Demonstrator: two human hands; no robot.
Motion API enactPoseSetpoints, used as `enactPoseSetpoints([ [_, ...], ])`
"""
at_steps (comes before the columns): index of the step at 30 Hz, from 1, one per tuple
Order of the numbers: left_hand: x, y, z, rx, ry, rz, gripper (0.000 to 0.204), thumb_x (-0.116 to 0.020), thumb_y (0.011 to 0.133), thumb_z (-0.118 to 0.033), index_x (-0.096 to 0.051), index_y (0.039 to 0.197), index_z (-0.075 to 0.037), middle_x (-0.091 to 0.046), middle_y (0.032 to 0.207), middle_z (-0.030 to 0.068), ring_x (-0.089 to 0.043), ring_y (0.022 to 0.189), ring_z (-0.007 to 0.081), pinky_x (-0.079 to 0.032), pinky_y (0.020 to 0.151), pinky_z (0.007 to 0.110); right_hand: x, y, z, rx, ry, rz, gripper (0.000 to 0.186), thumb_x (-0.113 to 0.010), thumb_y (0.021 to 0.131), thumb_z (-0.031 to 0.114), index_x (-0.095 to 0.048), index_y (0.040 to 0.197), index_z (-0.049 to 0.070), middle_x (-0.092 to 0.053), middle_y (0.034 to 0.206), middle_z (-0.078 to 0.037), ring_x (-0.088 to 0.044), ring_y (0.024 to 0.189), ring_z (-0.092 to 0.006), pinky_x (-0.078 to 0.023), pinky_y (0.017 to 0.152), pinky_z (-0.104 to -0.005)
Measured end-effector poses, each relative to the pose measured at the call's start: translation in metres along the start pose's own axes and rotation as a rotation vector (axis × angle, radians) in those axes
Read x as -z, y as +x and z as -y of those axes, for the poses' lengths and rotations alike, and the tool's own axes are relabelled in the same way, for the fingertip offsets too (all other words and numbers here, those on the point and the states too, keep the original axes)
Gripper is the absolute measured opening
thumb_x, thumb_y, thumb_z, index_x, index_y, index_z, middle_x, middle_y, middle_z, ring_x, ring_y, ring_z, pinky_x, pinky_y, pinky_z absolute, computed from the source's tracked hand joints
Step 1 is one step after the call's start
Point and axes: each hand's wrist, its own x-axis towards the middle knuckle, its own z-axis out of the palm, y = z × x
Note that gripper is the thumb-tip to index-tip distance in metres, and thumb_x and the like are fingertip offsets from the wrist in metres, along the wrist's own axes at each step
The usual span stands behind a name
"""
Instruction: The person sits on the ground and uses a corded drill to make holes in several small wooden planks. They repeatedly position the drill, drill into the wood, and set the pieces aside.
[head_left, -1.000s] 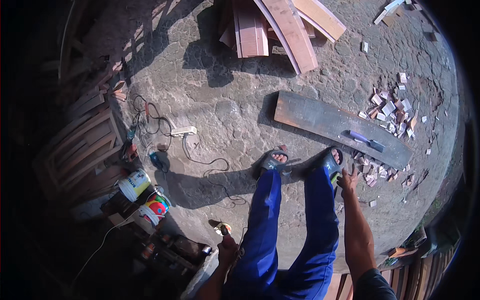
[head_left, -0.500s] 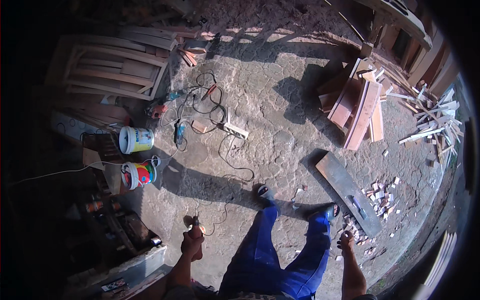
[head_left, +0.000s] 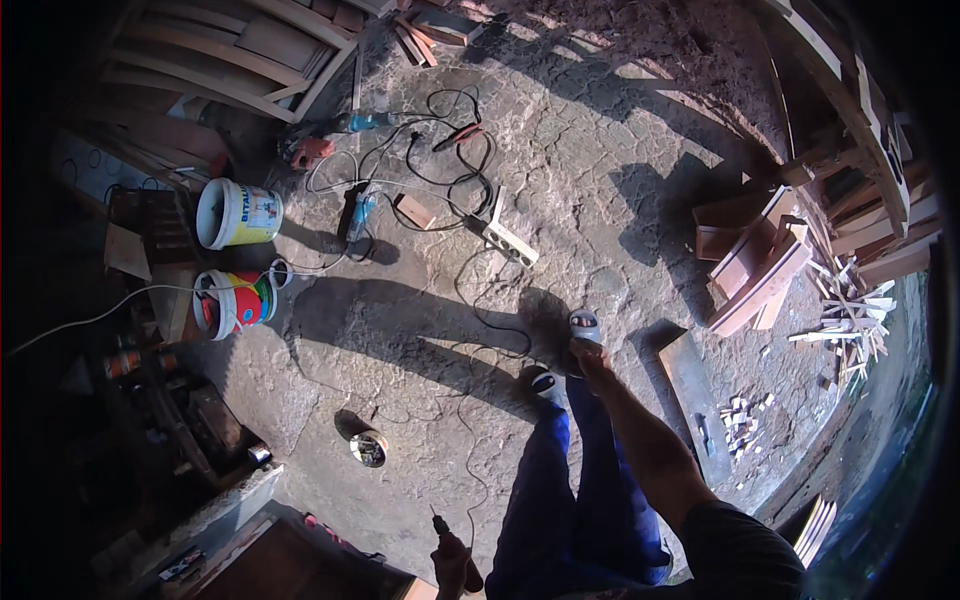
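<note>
My left hand (head_left: 450, 562) is wrapped around a corded drill (head_left: 471, 574) at the lower edge, its thin bit pointing up and away from me. The drill's dark cord (head_left: 470, 440) runs over the ground toward a white power strip (head_left: 510, 243). My right hand (head_left: 592, 360) is stretched out ahead, just in front of my sandalled foot, with its fingers curled in. Whether anything is inside those fingers is hidden. Beyond the drill, a small round container (head_left: 369, 449) with small pieces in it stands on the ground.
Two paint buckets, one yellow-white (head_left: 250, 216) and one colourful (head_left: 240, 305), stand at left. Blue power tools (head_left: 358, 215) and tangled cables lie farther ahead. At right are a long board (head_left: 692, 400), wood offcuts (head_left: 745, 425) and stacked planks (head_left: 760, 265).
My right arm has swung forward and inward, from beside my leg to in front of my feet. My left hand with the drill is closer to my body. My feet and view have shifted.
</note>
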Motion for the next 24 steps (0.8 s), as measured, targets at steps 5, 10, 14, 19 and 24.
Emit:
enactPoseSetpoints([
  [5, -0.089, -0.006, 0.023, 0.310, 0.035, -0.180, 0.035, -0.082, 0.082, 0.000, -0.069, 0.114, -0.004, -0.069, 0.098, 0.0022, -0.069, 0.090, 0.0161, -0.059, 0.084, 0.036, -0.149, 0.104, 0.028, -0.369, 0.014, 0.084, 0.041, -0.069, 0.107, 0.034, -0.066, 0.138, 0.009, -0.070, 0.116, -0.005, -0.070, 0.100, -0.0197, -0.060, 0.085, -0.0408],
  [10, -0.151, 0.081, -0.026, 0.458, 0.019, -0.145, 0.035, -0.082, 0.082, -0.001, -0.069, 0.114, -0.004, -0.069, 0.098, 0.0022, -0.069, 0.090, 0.0159, -0.058, 0.084, 0.035, -0.208, 0.245, -0.010, -0.454, 0.072, -0.124, 0.034, -0.073, 0.103, 0.030, -0.062, 0.132, 0.016, -0.063, 0.106, -0.001, -0.063, 0.096, -0.0224, -0.056, 0.091, -0.0472],
  [14, -0.168, 0.095, -0.041, 0.543, -0.048, -0.197, 0.034, -0.082, 0.082, -0.002, -0.069, 0.114, -0.004, -0.069, 0.097, 0.0023, -0.068, 0.089, 0.0158, -0.058, 0.084, 0.035, -0.225, 0.307, -0.033, -0.205, -0.283, 0.066, 0.027, -0.073, 0.102, 0.023, -0.061, 0.123, 0.012, -0.059, 0.095, -0.006, -0.061, 0.094, -0.0243, -0.058, 0.090, -0.0554],
  [19, -0.158, 0.110, -0.071, 0.561, -0.085, -0.214, 0.033, -0.083, 0.083, -0.004, -0.069, 0.113, -0.003, -0.069, 0.097, 0.0023, -0.068, 0.089, 0.0155, -0.058, 0.083, 0.035, -0.293, 0.324, 0.040, -0.489, 0.020, -0.295, 0.008, -0.051, 0.098, 0.004, -0.055, 0.095, 0.011, -0.052, 0.073, -0.007, -0.050, 0.057, -0.0227, -0.059, 0.066, -0.0523],
  [24, -0.122, 0.137, -0.120, 0.474, -0.110, -0.253, 0.032, -0.083, 0.083, -0.005, -0.069, 0.113, -0.003, -0.070, 0.097, 0.0023, -0.067, 0.089, 0.0153, -0.057, 0.083, 0.035, -0.417, 0.272, 0.152, -0.385, -0.268, 0.142, 0.016, -0.056, 0.100, 0.005, -0.058, 0.084, 0.008, -0.052, 0.067, -0.006, -0.049, 0.053, -0.0204, -0.057, 0.057, -0.0434],
])
